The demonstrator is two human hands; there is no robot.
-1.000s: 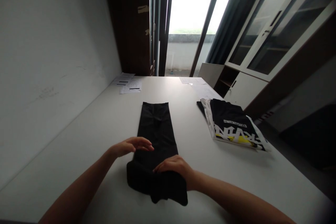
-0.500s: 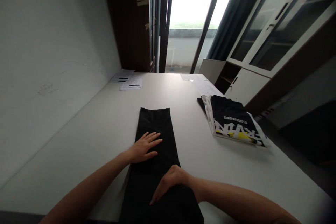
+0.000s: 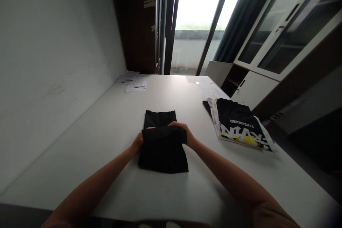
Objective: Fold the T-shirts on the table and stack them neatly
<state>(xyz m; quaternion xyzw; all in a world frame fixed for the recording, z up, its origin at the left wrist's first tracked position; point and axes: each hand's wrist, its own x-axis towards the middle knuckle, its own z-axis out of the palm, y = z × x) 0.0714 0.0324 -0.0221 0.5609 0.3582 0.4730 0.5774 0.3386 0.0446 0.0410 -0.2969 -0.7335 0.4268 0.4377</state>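
Observation:
A black garment [image 3: 163, 156] lies in a narrow strip on the white table, its near part folded back over the far part. Its exact kind does not show. At the left edge of the raised fold, my left hand [image 3: 138, 143] is closed on the cloth, with most fingers hidden behind it. My right hand [image 3: 188, 133] grips the fold's right edge, its fingers bent over the top. Beyond both hands the garment's far end [image 3: 160, 115] lies flat.
To the right sits a stack of folded clothes [image 3: 237, 123], black and white with printed lettering. Papers [image 3: 136, 82] lie at the far left of the table [image 3: 112, 121], and more sheets [image 3: 207, 87] at the far right. A wall [image 3: 61, 60] borders the left side.
Both hands have gone from lying on the garment to gripping its sides. The near part has been lifted and folded away from me, so the garment is now much shorter.

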